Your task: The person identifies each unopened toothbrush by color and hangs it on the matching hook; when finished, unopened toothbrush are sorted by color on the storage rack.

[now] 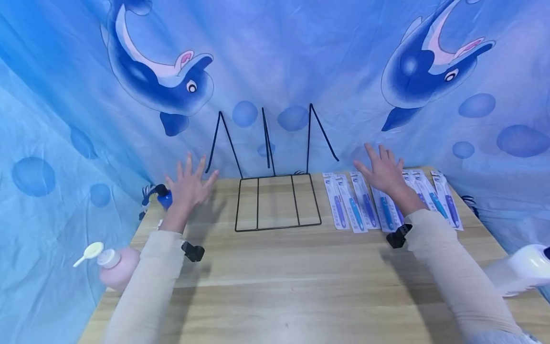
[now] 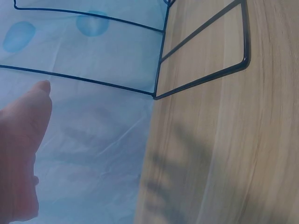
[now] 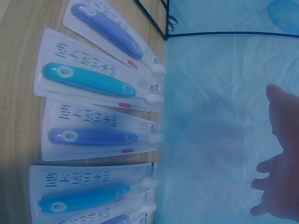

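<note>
My left hand [image 1: 187, 188] is raised with fingers spread, left of a black wire rack [image 1: 258, 230], and holds nothing. In the left wrist view its thumb [image 2: 28, 116] points toward the rack's prongs. The rack stands at the back of the table, with bent prongs rising against the curtain. Over on the right, my right hand [image 1: 384, 173] hovers with spread fingers above a row of packaged toothbrushes [image 1: 337, 203], also holding nothing. The right wrist view shows purple and turquoise toothbrushes [image 3: 88, 79] in clear packs, some overlapping.
A pink bottle [image 1: 120, 268] with a white cap stands at the left edge, and a dark blue bottle [image 1: 165, 197] is behind the left wrist. A white container [image 1: 517, 270] is at the right edge. A blue dolphin-print curtain [image 1: 275, 57] hangs behind the wooden table [image 1: 292, 286].
</note>
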### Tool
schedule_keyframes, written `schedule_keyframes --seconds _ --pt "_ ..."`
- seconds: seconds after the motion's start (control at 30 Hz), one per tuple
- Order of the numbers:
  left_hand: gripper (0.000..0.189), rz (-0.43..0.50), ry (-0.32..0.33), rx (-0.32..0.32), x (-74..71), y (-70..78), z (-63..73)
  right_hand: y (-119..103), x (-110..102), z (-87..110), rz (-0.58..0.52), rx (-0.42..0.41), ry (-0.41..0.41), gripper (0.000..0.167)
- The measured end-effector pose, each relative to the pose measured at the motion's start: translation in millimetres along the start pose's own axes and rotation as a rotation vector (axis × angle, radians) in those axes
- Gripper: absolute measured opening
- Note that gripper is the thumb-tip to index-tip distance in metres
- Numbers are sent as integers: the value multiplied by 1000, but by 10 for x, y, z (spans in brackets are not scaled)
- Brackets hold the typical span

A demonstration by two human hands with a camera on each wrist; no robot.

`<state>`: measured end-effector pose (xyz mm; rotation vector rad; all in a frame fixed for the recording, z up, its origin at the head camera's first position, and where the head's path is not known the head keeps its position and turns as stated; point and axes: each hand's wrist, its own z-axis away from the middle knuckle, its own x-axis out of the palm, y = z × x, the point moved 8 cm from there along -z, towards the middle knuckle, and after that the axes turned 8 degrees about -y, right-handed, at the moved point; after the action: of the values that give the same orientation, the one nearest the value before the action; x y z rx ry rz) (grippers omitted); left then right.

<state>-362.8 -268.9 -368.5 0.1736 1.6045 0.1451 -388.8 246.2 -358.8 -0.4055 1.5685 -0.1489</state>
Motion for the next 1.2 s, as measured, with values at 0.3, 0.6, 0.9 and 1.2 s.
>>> schedule_keyframes --seconds 0.3,0.6,0.9,1.2 --pt "82 26 17 8 -23 -10 4 -74 35 -43 9 -1 -21 82" --pt "78 172 -50 31 229 59 87 -218 349 -178 4 37 -84 76" --pt "56 643 -193 -8 845 293 330 -325 876 -402 4 69 -149 48" --pt "36 640 -165 -46 1065 316 383 -297 1154 -516 -26 167 -104 33"
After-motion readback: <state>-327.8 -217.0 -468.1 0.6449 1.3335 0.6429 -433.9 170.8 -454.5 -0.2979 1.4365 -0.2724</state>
